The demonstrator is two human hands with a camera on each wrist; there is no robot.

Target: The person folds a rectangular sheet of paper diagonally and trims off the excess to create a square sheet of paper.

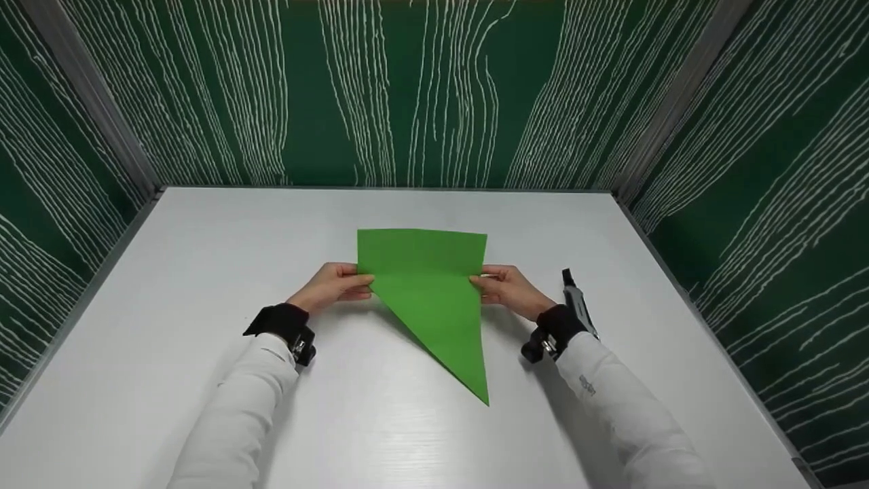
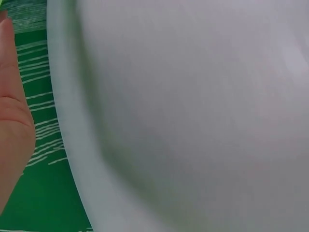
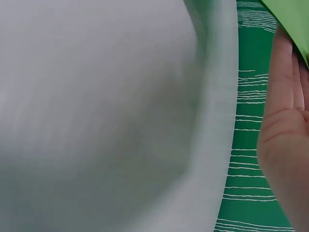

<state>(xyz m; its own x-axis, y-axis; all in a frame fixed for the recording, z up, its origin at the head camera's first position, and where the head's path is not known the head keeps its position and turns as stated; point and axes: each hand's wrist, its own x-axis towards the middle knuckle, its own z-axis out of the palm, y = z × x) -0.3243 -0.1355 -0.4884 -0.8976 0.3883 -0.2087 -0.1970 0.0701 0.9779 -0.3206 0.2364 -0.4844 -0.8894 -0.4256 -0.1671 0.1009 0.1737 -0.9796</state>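
A sheet of green paper [image 1: 428, 285], with a straight top edge and a long slanted lower-left side, tapers to a point at its lower right. At its left edge my left hand [image 1: 334, 282] pinches it, thumb on the front and fingers behind. My right hand [image 1: 510, 289] pinches the opposite edge in the same way. The paper is held over the table, its shadow falling below the slanted side. Only part of the left hand [image 2: 12, 116] enters the left wrist view. In the right wrist view, a green corner of the paper [image 3: 293, 21] overlaps the fingers.
Beside the right wrist lies a grey and black utility knife [image 1: 576, 299] on the white table [image 1: 421, 448]. Green panels with white wavy lines [image 1: 434, 95] rise behind the table and along both sides, joined by grey posts. Each wrist wears a black strap with a camera.
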